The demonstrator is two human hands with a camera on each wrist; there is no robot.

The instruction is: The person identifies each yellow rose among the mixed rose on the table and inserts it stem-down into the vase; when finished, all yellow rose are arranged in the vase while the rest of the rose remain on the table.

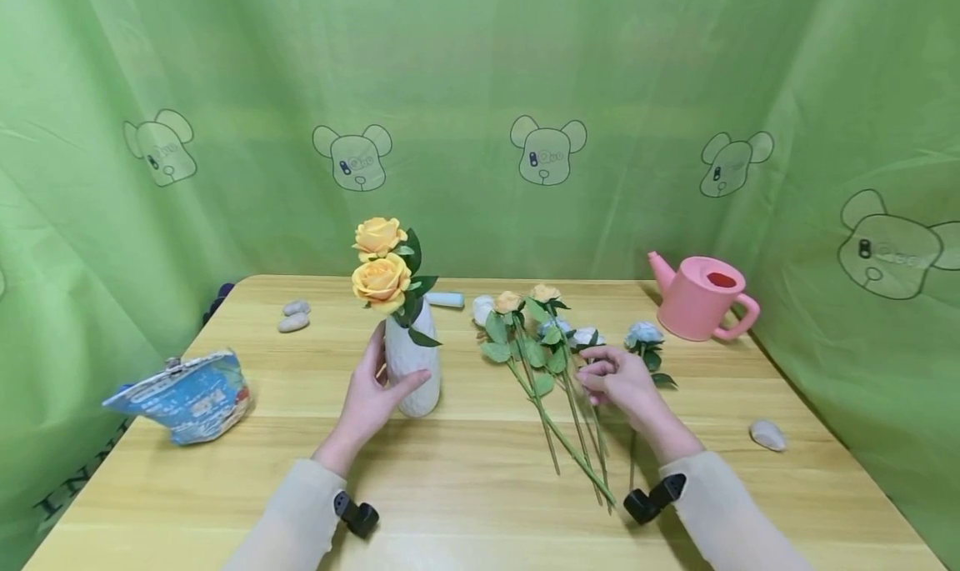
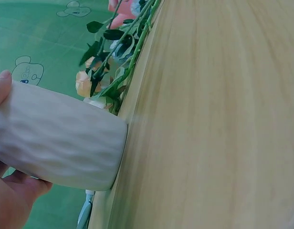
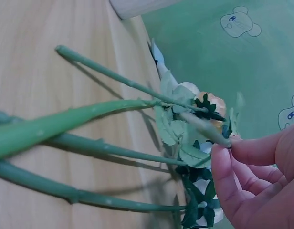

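— What is the biggest thing here?

— The wooden table (image 1: 465,463). Green curtains (image 1: 480,96) with bear faces hang all around it.

— What comes next?

— A pink watering can (image 1: 701,296) stands at the back on the right side. A blue and white bag (image 1: 187,396) lies on the left side.

— And the white vase (image 1: 412,358)?

— It stands upright near the middle of the table. Two orange roses (image 1: 381,262) stick up out of it. The left hand (image 1: 375,392) grips the vase, with the thumb on one side and the fingers on the other.

— What is the right hand (image 1: 622,379) doing?

— It pinches a thin stem among the loose roses (image 1: 543,338) that lie flat on the table, just right of the vase. Its fingers are curled around that stem.

— Anything small?

— Grey pebbles (image 1: 294,315) sit at the back left. One more stone (image 1: 767,434) lies on the right.
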